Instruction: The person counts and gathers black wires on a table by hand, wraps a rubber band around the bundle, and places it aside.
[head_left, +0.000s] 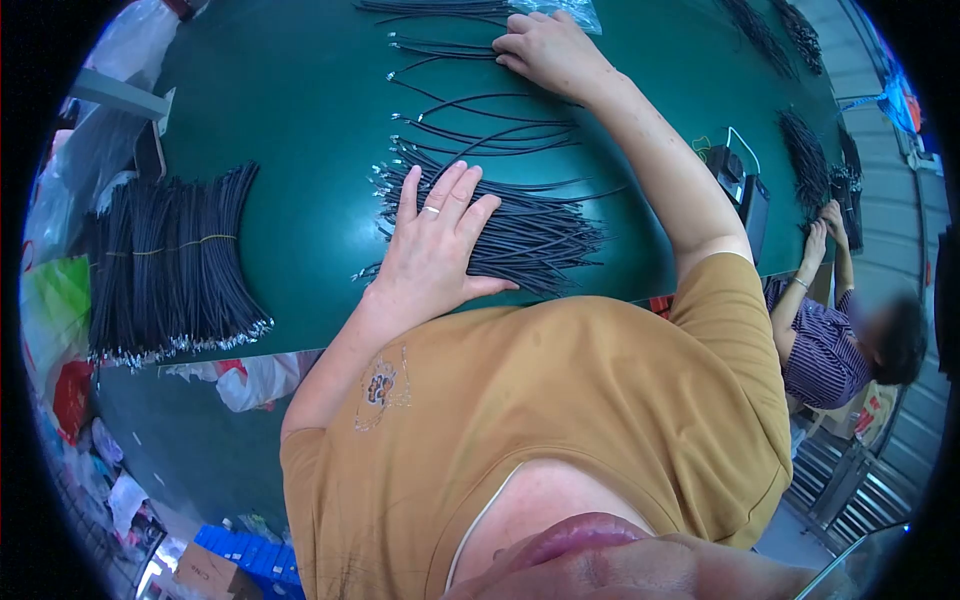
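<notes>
My left hand (432, 240) lies flat with its fingers spread on a pile of black cables (545, 235). It has a ring on one finger, and silvery connector ends (385, 180) stick out on its left side. Farther forward, my right hand (550, 52) is closed on the right part of a few black cables (440, 48); its fingertips are partly hidden. Between the two hands, several loose black cables (480, 105) are spread across the green table (310, 110), with connector ends pointing left.
Tied bundles of black cables (175, 250) lie at the left table edge. More cables (440, 8) and a clear plastic bag (575, 12) are at the far edge. At right are a black device (740, 180), cable bunches (803, 150) and another person (825, 345) handling cables.
</notes>
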